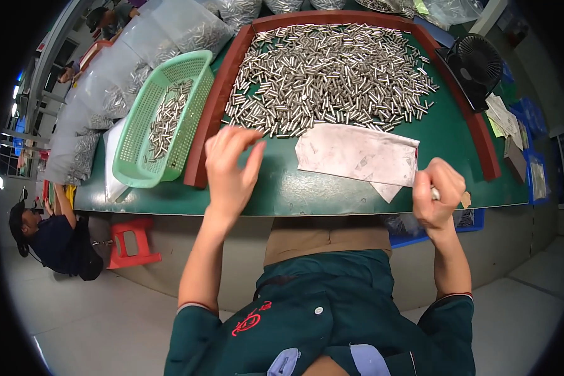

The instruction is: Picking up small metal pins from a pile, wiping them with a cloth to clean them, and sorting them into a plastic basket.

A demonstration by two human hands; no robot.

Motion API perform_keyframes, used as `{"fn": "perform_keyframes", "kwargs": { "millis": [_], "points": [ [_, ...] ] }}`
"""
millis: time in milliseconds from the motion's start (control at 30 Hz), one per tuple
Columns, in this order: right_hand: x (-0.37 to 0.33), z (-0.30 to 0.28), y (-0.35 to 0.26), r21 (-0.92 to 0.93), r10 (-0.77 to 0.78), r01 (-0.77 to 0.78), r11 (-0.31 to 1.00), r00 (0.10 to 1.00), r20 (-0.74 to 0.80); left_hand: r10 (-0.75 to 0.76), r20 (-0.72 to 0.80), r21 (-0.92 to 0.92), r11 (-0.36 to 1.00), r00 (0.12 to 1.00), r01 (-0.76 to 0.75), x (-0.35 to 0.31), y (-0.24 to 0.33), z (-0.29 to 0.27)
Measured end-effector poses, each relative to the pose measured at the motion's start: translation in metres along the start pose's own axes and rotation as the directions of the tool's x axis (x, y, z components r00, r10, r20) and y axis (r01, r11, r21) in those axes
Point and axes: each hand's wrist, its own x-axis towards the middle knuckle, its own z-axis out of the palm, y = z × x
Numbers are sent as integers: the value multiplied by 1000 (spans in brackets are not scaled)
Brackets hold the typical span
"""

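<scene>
Many short silvery metal pins (332, 72) lie loose over the far part of the green table (263, 182). In front of them, a stained pale cloth (357, 153) is spread flat. My left hand (232, 163) is above the table left of the cloth, its fingers bent and the thumb apart, with nothing visible in it. Beside the cloth's right end, my right hand (440, 193) is closed in a fist; a small silvery end like that of a pin shows between the fingers. How many pins it holds is hidden.
A dark red raised border (219, 106) frames the pins. Left of it stands a green perforated basket (200, 72) with more pins. Bags of pins (84, 100) line the left. A black fan (476, 62) sits at right. A person (59, 235) sits near a red stool (135, 241).
</scene>
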Motion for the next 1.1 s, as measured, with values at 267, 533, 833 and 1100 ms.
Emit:
{"fn": "perform_keyframes", "kwargs": {
  "millis": [267,533,833,1100],
  "points": [
    [84,43,31,436,73,5,900,984,-162,211,365,61,966,907,-250,81,-29,55],
    [78,82,42,409,-416,448,795,893,-171,164,311,14,984,936,-177,82,-32,67],
    [47,89,35,454,-517,457,765,856,9,-232,639,-760,-47,733,648,74,-6,92],
    [43,88,37,475,-490,420,773,871,28,-210,668,-743,-238,714,625,68,-11,92]
  ]
}}
